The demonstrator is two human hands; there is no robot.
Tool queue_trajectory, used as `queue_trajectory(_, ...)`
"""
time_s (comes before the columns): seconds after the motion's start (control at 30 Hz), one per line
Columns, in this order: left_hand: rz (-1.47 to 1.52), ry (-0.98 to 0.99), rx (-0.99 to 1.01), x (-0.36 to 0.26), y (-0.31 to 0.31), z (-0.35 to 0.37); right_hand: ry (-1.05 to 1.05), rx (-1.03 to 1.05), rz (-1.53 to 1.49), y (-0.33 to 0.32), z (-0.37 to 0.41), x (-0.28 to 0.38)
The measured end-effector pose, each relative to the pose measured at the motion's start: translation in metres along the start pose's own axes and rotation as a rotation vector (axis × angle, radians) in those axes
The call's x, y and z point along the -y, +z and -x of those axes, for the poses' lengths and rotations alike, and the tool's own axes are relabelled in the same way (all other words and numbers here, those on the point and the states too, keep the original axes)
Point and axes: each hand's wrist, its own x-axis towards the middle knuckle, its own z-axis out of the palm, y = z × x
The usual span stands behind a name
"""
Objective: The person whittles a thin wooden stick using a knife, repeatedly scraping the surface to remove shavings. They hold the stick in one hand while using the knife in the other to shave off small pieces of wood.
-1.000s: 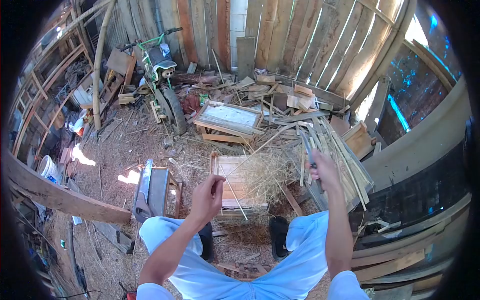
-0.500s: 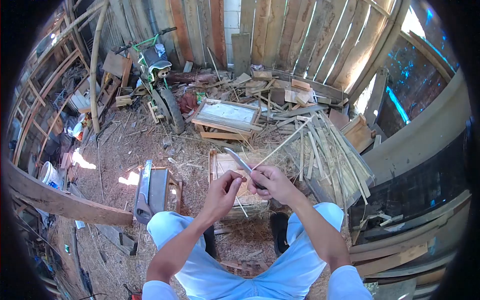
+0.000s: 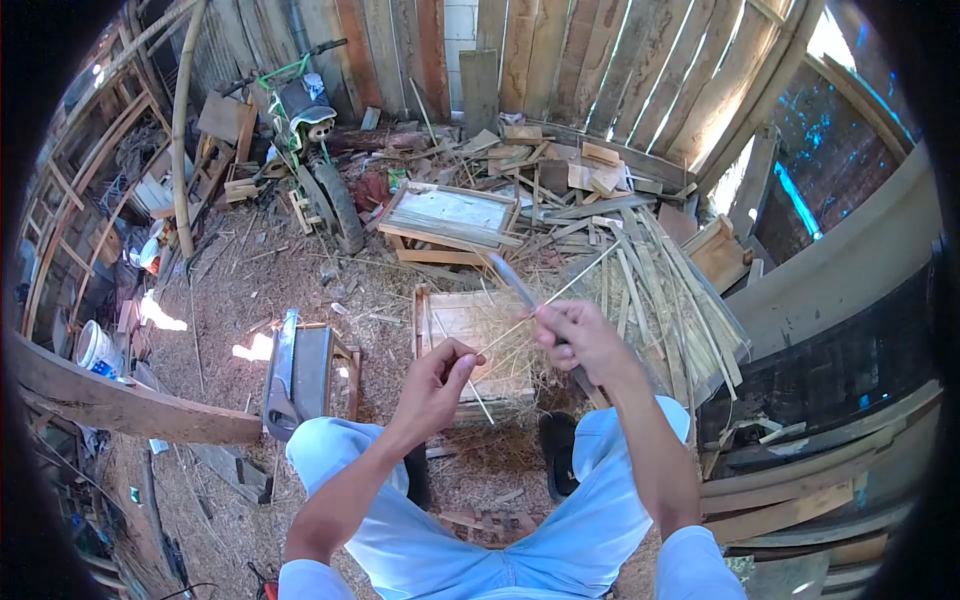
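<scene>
My left hand [image 3: 436, 386] pinches the near end of a thin wooden strip [image 3: 580, 276], which slants up and away to the right. In my right hand [image 3: 585, 342] is a knife [image 3: 512, 280], its blade pointing up and to the left across the strip. The strip passes close by the right thumb. Below both hands is a low wooden box [image 3: 470, 310] with shavings about it. Another thin strip [image 3: 480, 398] lies slanted across that box, partly hidden behind the left hand.
On a small dark-topped bench [image 3: 314, 370] at left lies a handsaw [image 3: 284, 375]. Many cut strips [image 3: 675, 290] are heaped at right. A wooden frame [image 3: 450, 215] and scrap wood [image 3: 590, 180] lie ahead, beside a green motorbike [image 3: 305, 120]. A plank [image 3: 130, 400] juts in from the left.
My right hand and the knife have moved right and slightly up along the strip, away from my left hand. More strip now shows between the hands.
</scene>
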Motion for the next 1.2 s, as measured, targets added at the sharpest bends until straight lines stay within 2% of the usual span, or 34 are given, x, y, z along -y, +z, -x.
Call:
queue_trajectory(0.17,0.092,-0.019,0.003,0.012,-0.006,0.003,-0.062,-0.169,-0.02,-0.028,0.006,0.012)
queue_trajectory(0.3,0.134,0.019,-0.035,0.024,-0.01,0.004,-0.133,-0.138,-0.127,-0.043,0.011,0.011)
queue_trajectory(0.33,0.109,-0.026,-0.001,0.025,-0.011,0.003,-0.136,-0.135,-0.126,-0.036,0.011,0.008)
queue_trajectory(0.4,0.077,-0.073,0.035,0.021,-0.011,0.003,-0.042,0.058,-0.116,-0.008,0.008,-0.006)
queue_trajectory(0.43,0.076,-0.054,0.04,0.015,-0.008,0.002,-0.043,0.059,-0.12,0.006,0.005,-0.015)
queue_trajectory(0.5,0.071,-0.036,0.047,0.012,0.002,0.001,0.03,0.208,-0.114,0.027,-0.001,-0.028)
queue_trajectory(0.53,0.144,0.047,-0.004,0.015,0.008,0.0,0.026,0.21,-0.118,0.027,-0.002,-0.029)
queue_trajectory(0.57,0.216,0.131,-0.054,0.016,0.009,0.0,0.046,0.201,-0.139,0.028,-0.004,-0.029)
queue_trajectory(0.6,0.211,0.131,-0.054,0.013,0.006,0.0,0.067,0.193,-0.159,0.028,-0.005,-0.029)
queue_trajectory(0.67,0.083,0.028,-0.016,0.005,0.0,0.002,0.058,0.176,-0.13,0.024,-0.005,-0.023)
queue_trajectory(0.8,0.054,0.068,0.011,0.007,0.001,0.001,0.048,0.102,-0.06,0.015,-0.003,-0.013)
queue_trajectory(0.87,0.094,0.01,0.01,0.008,-0.001,0.004,0.049,0.07,-0.044,0.004,-0.003,-0.009)
queue_trajectory(0.97,-0.001,0.026,-0.042,0.01,-0.006,0.008,0.027,-0.001,-0.123,-0.024,0.0,-0.001)
queue_trajectory(1.03,0.01,0.054,-0.056,0.02,-0.008,0.011,-0.069,-0.125,-0.211,-0.048,0.005,0.008)
queue_trajectory(1.1,0.017,0.084,-0.073,0.023,-0.01,0.01,-0.071,-0.124,-0.196,-0.051,0.006,0.007)
queue_trajectory(1.17,-0.072,-0.02,-0.009,0.02,-0.01,0.011,-0.067,-0.116,-0.182,-0.045,0.008,0.003)
queue_trajectory(1.2,-0.075,-0.024,-0.01,0.018,-0.01,0.011,-0.047,-0.02,-0.176,-0.028,0.009,0.0)
